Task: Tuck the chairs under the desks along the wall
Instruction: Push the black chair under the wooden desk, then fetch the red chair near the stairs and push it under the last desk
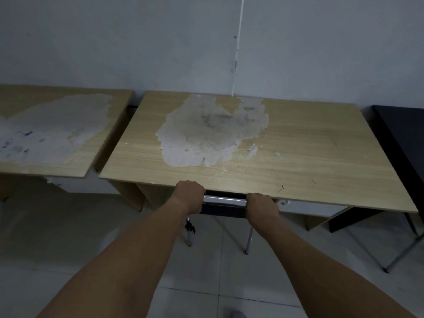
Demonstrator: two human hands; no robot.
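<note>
A wooden desk (298, 157) with a large peeled patch on its top stands against the wall, right in front of me. A chair (223, 206) with a black backrest and chrome frame sits almost fully under the desk's front edge; only the top of its back and two metal legs show. My left hand (189, 196) grips the left end of the chair back. My right hand (261, 207) grips the right end. Both hands touch the desk's front edge.
A second wooden desk (75, 161) with a peeled top stands to the left, a narrow gap between the two. A black table (399, 125) with folding metal legs (403, 251) stands at the right. A white cable (238, 42) runs down the wall. Tiled floor lies below.
</note>
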